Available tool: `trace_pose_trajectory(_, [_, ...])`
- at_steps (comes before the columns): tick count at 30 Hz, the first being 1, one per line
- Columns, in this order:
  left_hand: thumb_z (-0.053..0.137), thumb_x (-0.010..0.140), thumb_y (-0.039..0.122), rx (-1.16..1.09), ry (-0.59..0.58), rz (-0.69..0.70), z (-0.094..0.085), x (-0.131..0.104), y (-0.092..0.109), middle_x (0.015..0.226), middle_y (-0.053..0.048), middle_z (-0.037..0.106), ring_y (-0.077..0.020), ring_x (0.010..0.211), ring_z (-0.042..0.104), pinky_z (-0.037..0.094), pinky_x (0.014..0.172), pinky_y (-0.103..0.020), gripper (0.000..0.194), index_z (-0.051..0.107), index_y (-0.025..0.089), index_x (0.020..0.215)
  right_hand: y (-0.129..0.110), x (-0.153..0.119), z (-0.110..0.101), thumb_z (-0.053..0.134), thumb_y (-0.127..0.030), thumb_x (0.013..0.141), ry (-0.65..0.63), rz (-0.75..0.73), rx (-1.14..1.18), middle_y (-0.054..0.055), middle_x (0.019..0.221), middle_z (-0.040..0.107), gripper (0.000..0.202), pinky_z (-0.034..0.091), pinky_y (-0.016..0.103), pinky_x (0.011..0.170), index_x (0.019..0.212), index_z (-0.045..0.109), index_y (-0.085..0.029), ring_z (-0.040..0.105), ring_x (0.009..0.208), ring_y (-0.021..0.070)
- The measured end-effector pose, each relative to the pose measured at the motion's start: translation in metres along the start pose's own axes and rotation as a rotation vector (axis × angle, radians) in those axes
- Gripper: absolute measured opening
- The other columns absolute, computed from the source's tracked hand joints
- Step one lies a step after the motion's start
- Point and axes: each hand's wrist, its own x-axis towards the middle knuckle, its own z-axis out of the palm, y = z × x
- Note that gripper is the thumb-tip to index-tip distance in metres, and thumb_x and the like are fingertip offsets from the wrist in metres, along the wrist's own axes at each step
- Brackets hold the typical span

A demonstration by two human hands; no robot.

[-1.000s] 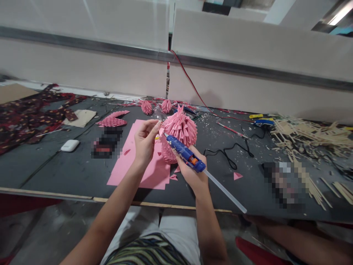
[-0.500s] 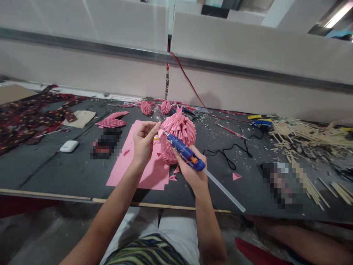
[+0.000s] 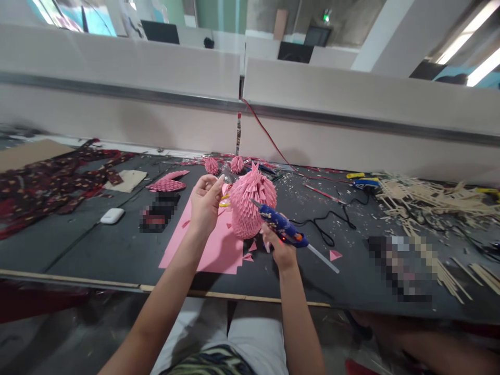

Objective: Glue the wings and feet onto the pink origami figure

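My right hand (image 3: 282,250) is wrapped round a blue glue gun (image 3: 282,225), its nozzle pointing up and left and a clear glue stick (image 3: 323,259) jutting from its back. My left hand (image 3: 207,200) is raised over pink paper sheets (image 3: 213,255), finger and thumb pinching a small folded pink paper piece (image 3: 225,189), partly hidden by the fingers. Between the hands stands a rounded pink model (image 3: 252,208) built from many folded paper pieces, with pointed tips on top. The nozzle overlaps it in view; I cannot tell whether they touch.
Two small pink paper balls (image 3: 236,164) and a pink paper wing-like part (image 3: 167,182) lie farther back. A white earphone case (image 3: 112,216), patterned cloth strips (image 3: 50,182), a blue-and-yellow tool (image 3: 365,183), a black cord (image 3: 326,229) and thin wooden sticks (image 3: 422,200) surround them.
The glue gun has moved away from my left fingers, to the right and lower. My left hand stays pinched. The camera view has tilted upward.
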Motion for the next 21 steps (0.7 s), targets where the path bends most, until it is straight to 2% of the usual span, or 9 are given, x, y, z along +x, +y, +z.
trace_pose_trajectory(4, [0.092,0.065,0.031,0.043,-0.104,0.026,0.013,-0.008,0.013,0.062,0.009,0.049,-0.0029,0.053,0.052,0.045,0.052,-0.014,0.038,0.058,0.02,0.079,0.008,0.002,0.002,0.08,-0.058,0.073,-0.017,0.114,0.259,-0.009,0.045,0.044,0.044,0.031,0.023,0.037,0.069,0.056,-0.022,0.036,0.035,0.0069])
trace_pose_trajectory(9, [0.089,0.071,0.033,0.227,-0.23,0.182,0.03,-0.007,0.027,0.069,0.005,0.06,-0.0051,0.058,0.058,0.051,0.059,-0.018,0.035,0.059,0.019,0.08,-0.006,0.005,-0.005,0.079,-0.06,0.072,-0.063,0.113,0.325,-0.007,0.044,0.043,0.046,0.024,0.022,0.035,0.063,0.057,-0.02,0.034,0.034,0.0058])
trace_pose_trajectory(12, [0.092,0.066,0.035,0.319,-0.301,0.251,0.04,0.005,0.036,0.07,0.003,0.064,-0.0069,0.061,0.06,0.05,0.057,-0.019,0.04,0.058,0.019,0.079,-0.012,0.012,-0.016,0.08,-0.058,0.072,-0.094,0.1,0.348,-0.008,0.043,0.042,0.045,0.021,0.022,0.035,0.062,0.059,-0.02,0.031,0.033,0.0047])
trace_pose_trajectory(17, [0.095,0.06,0.037,0.421,-0.41,0.226,0.053,0.023,0.046,0.064,0.004,0.061,-0.0061,0.058,0.056,0.045,0.054,-0.02,0.044,0.059,0.018,0.076,-0.021,0.022,-0.021,0.083,-0.055,0.068,-0.063,0.1,0.344,-0.007,0.044,0.045,0.044,0.022,0.022,0.035,0.061,0.058,-0.02,0.032,0.034,0.0046])
trace_pose_trajectory(21, [0.094,0.063,0.038,0.366,-0.459,0.182,0.056,0.017,0.05,0.065,0.004,0.06,-0.0071,0.059,0.057,0.048,0.058,-0.022,0.043,0.058,0.018,0.074,-0.027,0.023,-0.013,0.084,-0.059,0.067,-0.001,0.107,0.315,-0.008,0.04,0.043,0.047,0.024,0.022,0.036,0.061,0.058,-0.02,0.033,0.033,0.0055])
